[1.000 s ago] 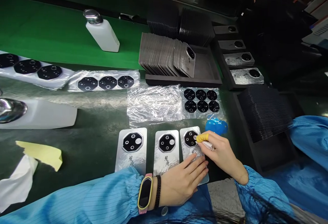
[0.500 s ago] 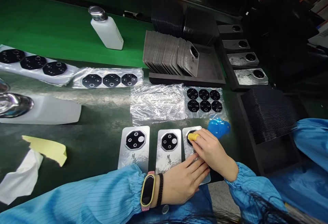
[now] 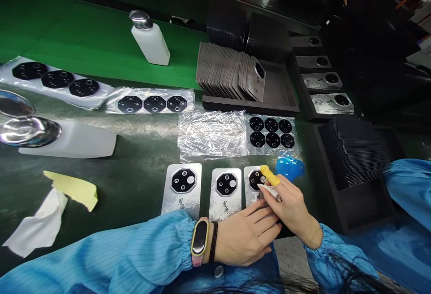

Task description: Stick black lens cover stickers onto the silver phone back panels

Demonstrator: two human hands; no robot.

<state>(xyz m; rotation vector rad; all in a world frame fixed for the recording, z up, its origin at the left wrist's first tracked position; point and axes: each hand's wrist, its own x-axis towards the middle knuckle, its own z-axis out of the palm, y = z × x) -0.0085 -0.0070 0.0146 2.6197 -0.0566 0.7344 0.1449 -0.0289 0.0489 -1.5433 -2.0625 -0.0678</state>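
A silver right panel (image 3: 251, 199) is laid on the table (image 3: 141, 148), third in a row with a middle panel (image 3: 225, 202) and a left panel (image 3: 182, 199); a black octagon with round rings is borne by each. The lower part of the right panel is covered by the left hand (image 3: 244, 238), which is laid flat, palm down, its fingers stretched out and slightly apart, with nothing seen in its grasp. A wristband (image 3: 200, 236) is worn on that wrist.

By the right hand (image 3: 292, 202) a white wad (image 3: 270, 191) is held, clamped between thumb and fingers, its tip at the lower edge of the octagon; whether the surface is touched cannot be told. The forefinger, wrapped in a yellow cover (image 3: 270, 175), is extended over the octagon's right side.

Just beyond, a blue piece (image 3: 289, 167) is seen beside the right hand, with a sticker sheet (image 3: 272, 139) and a clear film (image 3: 211, 133) lying behind the row. Farther off, plates (image 3: 218, 69) are stacked leaning in a dark tray (image 3: 279, 83). To the left, a yellow paper (image 3: 76, 190) is placed against a white paper (image 3: 38, 224), near a bottle (image 3: 84, 139).
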